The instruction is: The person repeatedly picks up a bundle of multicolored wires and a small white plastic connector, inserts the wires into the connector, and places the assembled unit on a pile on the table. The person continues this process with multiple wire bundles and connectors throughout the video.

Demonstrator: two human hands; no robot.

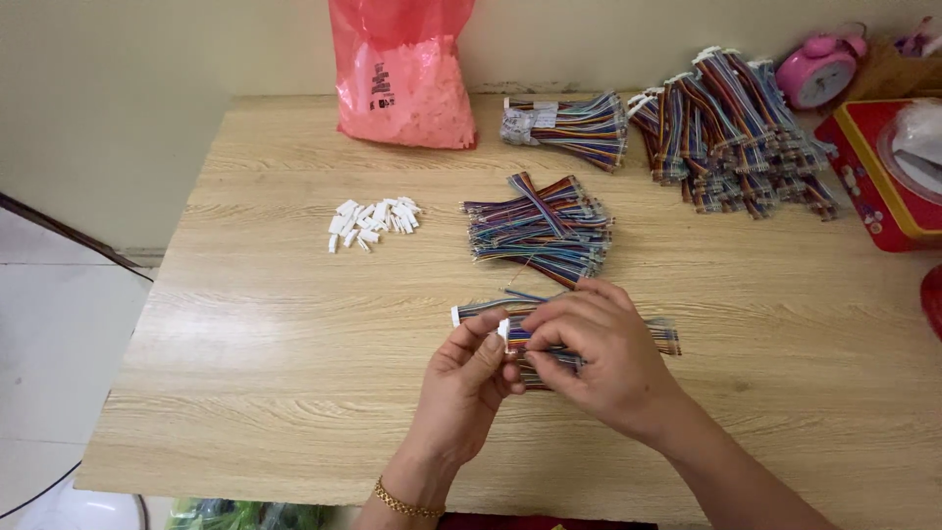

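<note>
My wood-grain table (294, 393) runs off the bottom edge. At its back stands a pink plastic bag (402, 74), its top cut off, holding pale bits I can't make out. Right of it lies a big heap (731, 132) of rainbow wire bundles, and mid-table a smaller pile (540, 228). My right hand (599, 358) hides most of the cable (549, 339) that both hands pinch together just above the table's near middle. My left hand (471, 388) grips its white connector (503, 330). Loose white connectors (373, 221) sit to the left.
</note>
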